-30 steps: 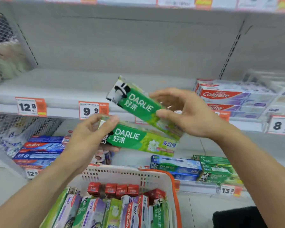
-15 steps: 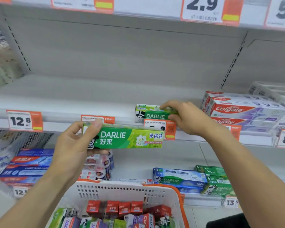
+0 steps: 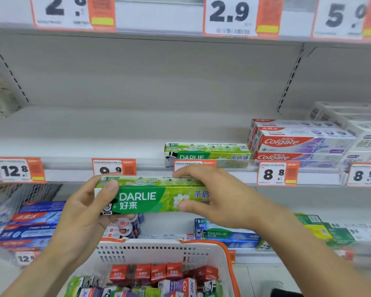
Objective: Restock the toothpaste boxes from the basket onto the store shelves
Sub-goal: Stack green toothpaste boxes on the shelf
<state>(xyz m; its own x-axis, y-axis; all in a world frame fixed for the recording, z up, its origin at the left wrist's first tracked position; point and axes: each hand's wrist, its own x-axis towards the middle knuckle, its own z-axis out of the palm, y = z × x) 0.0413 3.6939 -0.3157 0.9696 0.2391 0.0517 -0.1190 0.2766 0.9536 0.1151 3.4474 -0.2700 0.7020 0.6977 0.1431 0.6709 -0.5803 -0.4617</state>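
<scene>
Holding the green Darlie box (image 3: 150,196) level below the shelf edge (image 3: 73,166), left hand (image 3: 79,213) and right hand (image 3: 221,198) each curled around 1 end, we should lift it and seat it flush beside the shelved Darlie box (image 3: 206,152).

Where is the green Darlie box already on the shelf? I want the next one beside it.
In the head view, the shelved Darlie box lies right of centre on the middle shelf, directly left of the Colgate boxes.
</scene>
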